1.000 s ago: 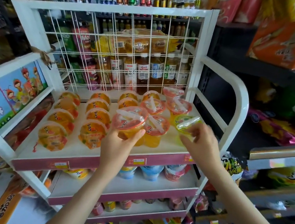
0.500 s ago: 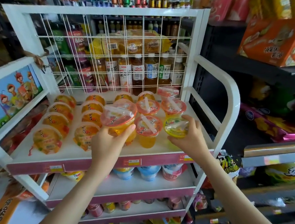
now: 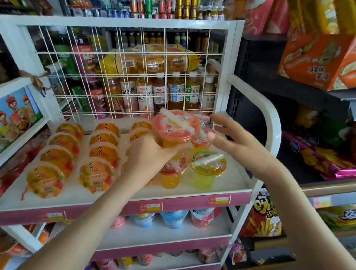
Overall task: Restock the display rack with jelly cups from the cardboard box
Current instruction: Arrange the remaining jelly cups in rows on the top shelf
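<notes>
My left hand [image 3: 149,156] grips an orange jelly cup [image 3: 174,132] with a red lid and holds it above the top shelf [image 3: 233,182] of the white display rack [image 3: 233,53]. Just right of that cup, my right hand [image 3: 234,142] hovers with fingers spread, holding nothing. A yellow-green jelly cup [image 3: 207,167] stands on the shelf below my right hand. Another red-lidded cup [image 3: 170,175] stands beside it, partly hidden by my left hand. Rows of orange jelly cups [image 3: 102,149] lie on the left half of the shelf. The cardboard box is out of sight.
A wire grid [image 3: 124,70] backs the top shelf, with drink bottles behind it. Lower rack shelves [image 3: 164,235] carry more cups. Snack bags [image 3: 321,158] and an orange carton [image 3: 329,62] fill dark shelving at right. A picture panel [image 3: 6,119] closes the rack's left side.
My right hand set the yellow-green cup on the shelf, let go and lifted away open. My left hand carried the orange cup up and right toward the back of the shelf.
</notes>
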Tool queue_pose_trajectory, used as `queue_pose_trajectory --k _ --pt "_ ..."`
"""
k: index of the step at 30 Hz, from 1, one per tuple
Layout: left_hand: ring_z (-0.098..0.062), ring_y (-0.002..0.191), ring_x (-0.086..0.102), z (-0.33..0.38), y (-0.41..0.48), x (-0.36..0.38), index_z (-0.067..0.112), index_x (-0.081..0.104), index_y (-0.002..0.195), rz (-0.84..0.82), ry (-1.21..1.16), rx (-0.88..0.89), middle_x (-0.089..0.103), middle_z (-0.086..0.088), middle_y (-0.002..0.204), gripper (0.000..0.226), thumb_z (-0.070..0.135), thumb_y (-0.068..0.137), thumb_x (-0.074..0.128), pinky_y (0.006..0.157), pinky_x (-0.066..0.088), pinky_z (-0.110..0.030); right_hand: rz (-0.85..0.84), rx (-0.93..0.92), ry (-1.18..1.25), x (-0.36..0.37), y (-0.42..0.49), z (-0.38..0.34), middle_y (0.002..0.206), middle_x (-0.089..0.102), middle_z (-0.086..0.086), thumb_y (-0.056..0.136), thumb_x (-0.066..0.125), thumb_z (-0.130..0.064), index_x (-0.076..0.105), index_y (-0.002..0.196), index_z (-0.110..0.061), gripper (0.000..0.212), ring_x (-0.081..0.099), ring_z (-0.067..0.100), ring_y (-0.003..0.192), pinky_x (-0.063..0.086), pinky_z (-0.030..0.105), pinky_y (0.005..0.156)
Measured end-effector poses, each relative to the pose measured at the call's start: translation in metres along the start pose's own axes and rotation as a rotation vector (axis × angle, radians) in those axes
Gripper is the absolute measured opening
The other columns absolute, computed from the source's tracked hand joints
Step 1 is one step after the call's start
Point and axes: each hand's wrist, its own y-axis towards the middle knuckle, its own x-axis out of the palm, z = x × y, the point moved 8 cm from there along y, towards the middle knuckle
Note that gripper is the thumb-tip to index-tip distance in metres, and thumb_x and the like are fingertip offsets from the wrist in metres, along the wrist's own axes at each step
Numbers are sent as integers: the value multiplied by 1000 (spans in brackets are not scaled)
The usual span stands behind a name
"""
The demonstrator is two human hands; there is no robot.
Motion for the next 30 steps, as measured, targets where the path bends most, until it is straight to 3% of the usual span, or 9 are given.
queue_pose_trajectory --k 3,7,13,17,19,21,23,27,30 --pt "0 53 62 26 16 21 26 65 85 -139 54 93 62 11 54 26 50 75 71 49 44 -10 -44 -34 20 3 16 -19 142 37 -9 70 66 -51 26 145 -34 87 44 0 120 48 15 87" --pt "-10 72 57 44 43 38 23 66 98 -187 194 168 58 12 73 33 46 76 72 52 37 -9 40 -32 -316 -2 42 -22 138 38 -4 65 76 -55 25 145 -34 97 43 16 124 45 34 99" --pt "-12 114 56 3 78 52 32 46 131 -578 76 43 58 10 123 73 53 67 76 97 48 -36 288 -17 -260 -39 53 -16 117 57 -5 69 76 -44 47 132 -26 72 57 10 102 46 19 78" --pt "-17 122 51 -40 97 47 30 37 143 -620 325 -39 52 7 135 69 46 83 67 95 42 -28 341 3 -309 -58 60 -11 110 53 -9 73 77 -35 45 134 -27 70 53 -5 81 39 1 59" --pt "-19 120 52 -51 99 55 28 33 147 -661 460 -71 55 3 128 73 52 84 62 93 42 -28 355 3 -358 -59 66 -7 116 53 -5 73 78 -36 43 136 -24 73 55 4 93 42 3 73" --pt "-22 128 46 -57 101 67 24 32 147 -701 579 -65 45 0 143 79 60 82 60 97 39 -28 346 28 -388 -56 72 3 128 51 1 72 77 -38 41 138 -23 77 51 19 114 45 26 93" --pt "-23 132 40 -60 105 77 23 34 146 -723 609 -59 33 0 152 83 64 79 59 99 37 -29 337 51 -406 -53 77 14 132 49 2 72 77 -39 40 138 -24 77 47 23 121 43 36 99" --pt "-18 111 54 -64 111 83 20 41 141 -781 688 -103 55 2 131 86 68 73 60 84 46 -27 341 44 -437 -51 82 25 129 49 2 70 78 -40 44 136 -23 76 47 23 118 45 37 97" --pt "-8 67 53 -61 116 85 18 62 92 -788 748 -84 61 10 76 43 58 76 63 58 43 -24 346 49 -440 -50 83 32 127 49 2 70 78 -39 45 134 -21 75 48 24 115 46 36 94"
